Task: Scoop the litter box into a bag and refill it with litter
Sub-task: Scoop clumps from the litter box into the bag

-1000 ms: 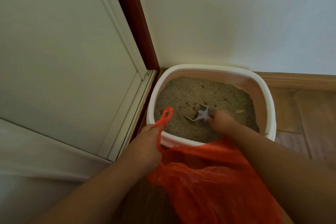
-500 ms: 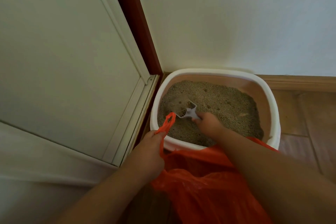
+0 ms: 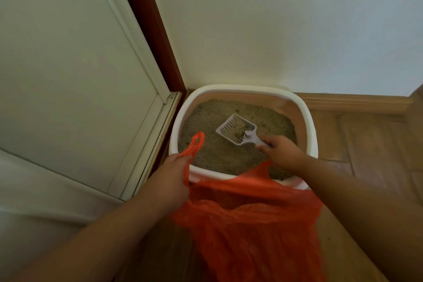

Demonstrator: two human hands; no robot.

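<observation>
A white-rimmed litter box (image 3: 307,121) stands in the corner on the floor, filled with sandy brown litter (image 3: 219,153). My right hand (image 3: 282,150) grips the handle of a pale slotted scoop (image 3: 235,129), which is lifted level above the litter with a clump and some grains in it. My left hand (image 3: 170,179) is closed on one handle of an orange plastic bag (image 3: 251,220). The bag hangs open in front of the box's near rim, and its handle loop sticks up over the litter.
A white door and its frame (image 3: 146,121) run along the left of the box, with a dark red strip (image 3: 146,25) in the corner. A white wall and wooden skirting (image 3: 354,103) lie behind. Wooden floor (image 3: 366,144) extends to the right.
The scoop went from digging in the litter at the left of the box to being raised level in the middle, loaded with a clump. My left hand keeps hold of the bag handle.
</observation>
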